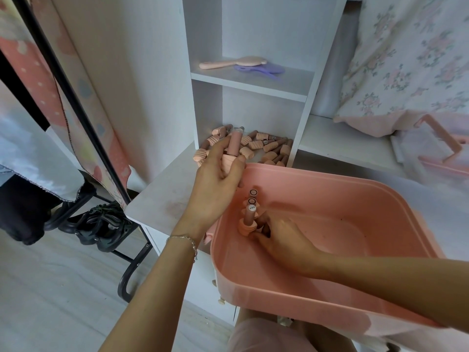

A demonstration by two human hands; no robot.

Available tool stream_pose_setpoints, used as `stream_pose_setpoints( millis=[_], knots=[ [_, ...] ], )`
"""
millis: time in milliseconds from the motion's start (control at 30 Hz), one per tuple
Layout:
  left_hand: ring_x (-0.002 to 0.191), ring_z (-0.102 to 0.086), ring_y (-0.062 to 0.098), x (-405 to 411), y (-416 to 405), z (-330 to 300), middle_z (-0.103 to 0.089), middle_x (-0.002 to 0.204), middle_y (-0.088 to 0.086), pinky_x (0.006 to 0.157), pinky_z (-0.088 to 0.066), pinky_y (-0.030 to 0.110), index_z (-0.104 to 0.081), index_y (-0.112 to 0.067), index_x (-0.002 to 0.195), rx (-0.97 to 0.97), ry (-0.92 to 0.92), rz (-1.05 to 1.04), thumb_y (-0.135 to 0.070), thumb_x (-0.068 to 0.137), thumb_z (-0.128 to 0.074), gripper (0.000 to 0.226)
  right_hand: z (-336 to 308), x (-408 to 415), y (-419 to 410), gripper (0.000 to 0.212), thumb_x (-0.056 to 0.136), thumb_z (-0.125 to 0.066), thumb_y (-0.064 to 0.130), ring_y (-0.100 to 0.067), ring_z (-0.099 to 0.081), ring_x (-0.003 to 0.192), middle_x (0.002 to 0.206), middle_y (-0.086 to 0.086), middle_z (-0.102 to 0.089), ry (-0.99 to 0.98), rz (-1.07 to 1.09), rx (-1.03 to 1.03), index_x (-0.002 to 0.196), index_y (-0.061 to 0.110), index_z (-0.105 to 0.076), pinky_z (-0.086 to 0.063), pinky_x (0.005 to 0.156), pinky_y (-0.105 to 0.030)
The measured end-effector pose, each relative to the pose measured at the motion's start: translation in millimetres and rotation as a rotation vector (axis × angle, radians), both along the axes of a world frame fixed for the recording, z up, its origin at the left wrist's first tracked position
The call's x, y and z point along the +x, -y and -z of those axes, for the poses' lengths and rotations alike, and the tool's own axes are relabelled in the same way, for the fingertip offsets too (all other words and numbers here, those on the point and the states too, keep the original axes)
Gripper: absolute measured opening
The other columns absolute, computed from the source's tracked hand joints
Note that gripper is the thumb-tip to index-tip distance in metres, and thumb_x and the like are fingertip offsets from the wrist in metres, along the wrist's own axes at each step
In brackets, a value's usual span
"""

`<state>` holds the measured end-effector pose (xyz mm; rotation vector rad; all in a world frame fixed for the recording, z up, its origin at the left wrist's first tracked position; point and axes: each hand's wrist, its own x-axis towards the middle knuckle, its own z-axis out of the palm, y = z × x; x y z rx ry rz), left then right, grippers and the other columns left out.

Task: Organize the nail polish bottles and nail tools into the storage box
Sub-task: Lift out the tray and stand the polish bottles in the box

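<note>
A pink storage box sits in front of me, tilted toward my lap. Three nail polish bottles stand in a row by its left wall, and my right hand reaches inside and grips the nearest bottle at its base. My left hand hovers over the box's far left rim and holds another pink nail polish bottle by its cap end. Several more bottles lie scattered in the lowest cubby of the white shelf unit.
A pink hairbrush and a purple comb lie on the shelf above. A pink lid with a handle rests at the right near floral bedding. A black metal rack with hanging cloth stands at the left.
</note>
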<state>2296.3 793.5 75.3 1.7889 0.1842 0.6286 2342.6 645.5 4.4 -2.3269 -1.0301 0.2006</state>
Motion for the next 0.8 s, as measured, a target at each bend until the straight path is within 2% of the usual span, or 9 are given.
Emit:
stream_pose_setpoints(
  millis=[67,200,333,400,467,567,633,700,800],
  knots=[
    [0.074,-0.052,0.012,0,0,0,-0.054,0.080,-0.006,0.075,-0.045,0.031,-0.045,-0.020,0.132,-0.004,-0.001,0.002,-0.018,0.093,-0.049,0.039,0,0,0,0.008,0.084,-0.059,0.021,-0.023,-0.058,0.080,0.069,0.015,-0.047,-0.019,0.002,-0.008,0.090,0.016,-0.058,-0.024,0.057,-0.021],
    [0.061,-0.053,0.009,-1,1,0,-0.057,0.076,-0.007,0.066,-0.044,0.027,-0.045,-0.023,0.131,-0.005,0.000,-0.004,-0.018,0.093,-0.049,0.039,1,2,3,0.012,0.082,-0.060,0.020,-0.023,-0.057,0.082,0.071,0.013,-0.049,-0.058,0.033,-0.045,0.091,0.018,-0.052,-0.027,0.059,-0.023],
    [0.086,-0.056,0.028,-2,1,-1,-0.061,0.106,0.013,0.084,-0.047,0.040,-0.045,-0.026,0.127,0.005,0.001,0.039,-0.018,0.092,-0.052,0.036,-14,8,10,0.016,0.081,-0.061,0.023,-0.014,-0.051,0.068,0.064,0.014,-0.050,-0.079,0.092,-0.065,0.073,0.026,-0.047,-0.033,0.059,-0.024],
    [0.079,-0.054,0.019,-4,0,-2,-0.059,0.104,0.008,0.081,-0.046,0.037,-0.045,-0.028,0.117,-0.008,0.011,0.080,-0.016,0.090,-0.055,0.031,-28,11,12,0.012,0.082,-0.058,0.018,-0.015,-0.055,0.067,0.065,0.008,-0.057,-0.100,0.073,-0.025,0.072,0.021,-0.052,-0.038,0.060,-0.023],
    [0.074,-0.052,0.014,-6,-1,-1,-0.059,0.096,0.009,0.077,-0.044,0.034,-0.045,-0.029,0.105,-0.028,0.011,0.118,-0.012,0.088,-0.058,0.027,-47,11,11,0.009,0.085,-0.055,0.015,-0.012,-0.056,0.064,0.068,0.005,-0.061,-0.154,0.058,0.085,0.076,0.018,-0.056,-0.044,0.061,-0.024],
    [0.076,-0.052,0.015,-8,-1,0,-0.058,0.094,0.018,0.076,-0.045,0.038,-0.048,-0.027,0.099,-0.016,0.007,0.182,-0.010,0.086,-0.061,0.025,-78,11,6,0.010,0.089,-0.051,0.007,-0.011,-0.053,0.055,0.065,0.001,-0.061,-0.297,0.049,0.446,0.084,0.014,-0.056,-0.044,0.051,-0.022],
    [0.083,-0.054,0.017,-10,-1,0,-0.060,0.095,0.003,0.079,-0.046,0.033,-0.050,-0.026,0.100,0.004,0.009,0.214,-0.018,0.083,-0.061,0.022,-98,12,3,0.011,0.090,-0.049,0.004,-0.018,-0.053,0.057,0.069,-0.009,-0.059,-0.385,0.002,0.643,0.096,0.012,-0.054,-0.044,0.048,-0.023],
    [0.093,-0.056,0.022,-11,-1,0,-0.061,0.100,-0.002,0.084,-0.046,0.031,-0.051,-0.025,0.102,0.038,0.009,0.223,-0.023,0.081,-0.056,0.021,-109,13,1,0.016,0.091,-0.048,0.003,-0.022,-0.050,0.060,0.073,-0.014,-0.056,-0.388,-0.084,0.685,0.101,0.015,-0.051,-0.043,0.050,-0.025],
    [0.098,-0.053,0.025,-13,-2,1,-0.058,0.105,-0.003,0.086,-0.045,0.035,-0.050,-0.020,0.104,0.082,0.013,0.246,-0.023,0.083,-0.054,0.022,-111,13,-4,0.017,0.091,-0.048,0.004,-0.021,-0.047,0.057,0.072,-0.006,-0.056,-0.315,-0.121,0.626,0.098,0.020,-0.048,-0.040,0.051,-0.027]
  ],
)
